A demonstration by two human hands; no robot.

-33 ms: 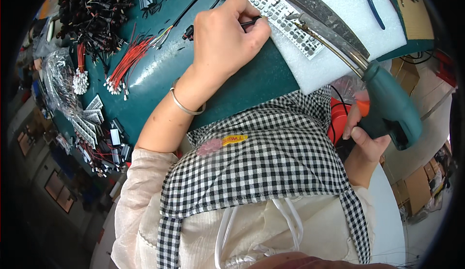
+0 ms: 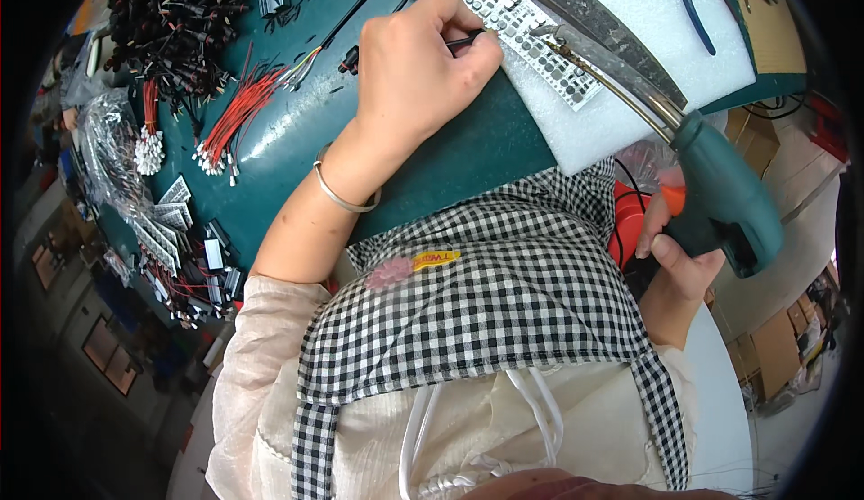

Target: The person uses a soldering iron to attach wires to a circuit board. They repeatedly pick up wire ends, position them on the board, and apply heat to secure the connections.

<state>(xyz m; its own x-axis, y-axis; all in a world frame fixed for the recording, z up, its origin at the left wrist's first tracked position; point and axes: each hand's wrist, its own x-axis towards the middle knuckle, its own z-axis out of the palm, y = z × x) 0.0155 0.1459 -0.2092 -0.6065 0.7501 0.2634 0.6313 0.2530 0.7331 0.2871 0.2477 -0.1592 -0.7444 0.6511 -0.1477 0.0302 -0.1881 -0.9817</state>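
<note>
Beneath the circuit board [image 2: 569, 89] lies a white foam sheet [image 2: 594, 140], probably cushioning it. Beside the board's left edge, the left hand [image 2: 409, 72] pinches a dark cable [image 2: 463, 43] between thumb and forefinger, apparently steadying its end. To the board's lower right, the right hand [image 2: 686, 270] has its fingers clamped on the green soldering gun [image 2: 729, 194], seemingly angled so its tip reaches over the board; contact is unclear.

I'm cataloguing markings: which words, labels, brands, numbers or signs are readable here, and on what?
Yellow patch on the checked apron: short dark lettering, which I won't transcribe.
White circuit board: any print is too small to read.
Green soldering gun: no lettering discernible.
</note>
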